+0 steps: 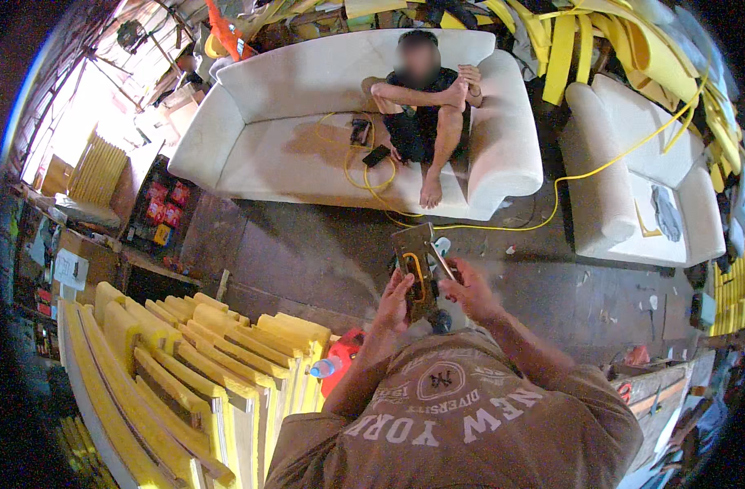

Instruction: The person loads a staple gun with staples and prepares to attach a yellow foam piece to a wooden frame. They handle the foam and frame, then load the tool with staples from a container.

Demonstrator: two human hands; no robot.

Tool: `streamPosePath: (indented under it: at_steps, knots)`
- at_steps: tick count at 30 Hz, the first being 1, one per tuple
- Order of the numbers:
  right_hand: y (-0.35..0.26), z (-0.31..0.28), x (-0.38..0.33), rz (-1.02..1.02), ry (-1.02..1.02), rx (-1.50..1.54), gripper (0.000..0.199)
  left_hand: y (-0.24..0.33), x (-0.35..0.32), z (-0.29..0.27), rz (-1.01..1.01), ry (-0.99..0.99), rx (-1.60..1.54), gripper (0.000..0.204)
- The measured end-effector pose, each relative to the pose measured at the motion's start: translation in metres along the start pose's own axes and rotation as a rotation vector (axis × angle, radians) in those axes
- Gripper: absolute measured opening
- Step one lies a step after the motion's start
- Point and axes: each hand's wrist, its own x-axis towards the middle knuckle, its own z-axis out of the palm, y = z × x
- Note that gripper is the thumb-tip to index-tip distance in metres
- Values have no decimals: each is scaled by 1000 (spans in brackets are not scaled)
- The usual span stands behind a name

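Note:
In front of my chest, my left hand (pixel 395 300) is closed round the side of a dark, flat, boxy object (pixel 411 240) with an orange-yellow loop on its face. Its exact kind is hard to make out. Across from it, my right hand (pixel 472 292) pinches a slim grey metal strip (pixel 442 263) that lies along the object's right side. Whether the strip is joined to the object cannot be told. Beneath both hands, small dark and pale shapes are partly hidden.
Ahead stands a cream sofa (pixel 266 73), where a person (pixel 425 106) sits barefoot. A yellow hose (pixel 511 229) crosses the dark floor (pixel 307 244). A cream armchair (pixel 588 163) stands right. Yellow foam-edged frames (pixel 185 359) fill the near left, beside a blue-capped bottle (pixel 325 367).

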Motion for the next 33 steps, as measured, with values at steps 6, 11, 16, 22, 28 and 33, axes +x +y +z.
streamPosePath:
  at_steps: [6, 11, 16, 22, 28, 33]
  knots:
    - [-5, 10, 26, -7, 14, 21, 40, 11, 29, -3, 41, 48, 49, 29]
    - [-27, -10, 52, 130, -88, -13, 45, 35, 43, -15, -9, -33, -26, 29]
    - [-34, 2, 90, 48, -108, 40, 37, 59, 68, -30, -35, 6, 22, 29]
    - [-52, 63, 153, 51, -53, -129, 40, 118, 104, -73, -11, 15, 32, 35]
    - [-77, 114, 214, 132, -202, -102, 34, 204, 115, -100, 30, 58, 94, 33]
    - [-67, 172, 253, -86, -51, -288, 32, 241, 138, -124, 31, 131, -58, 27]
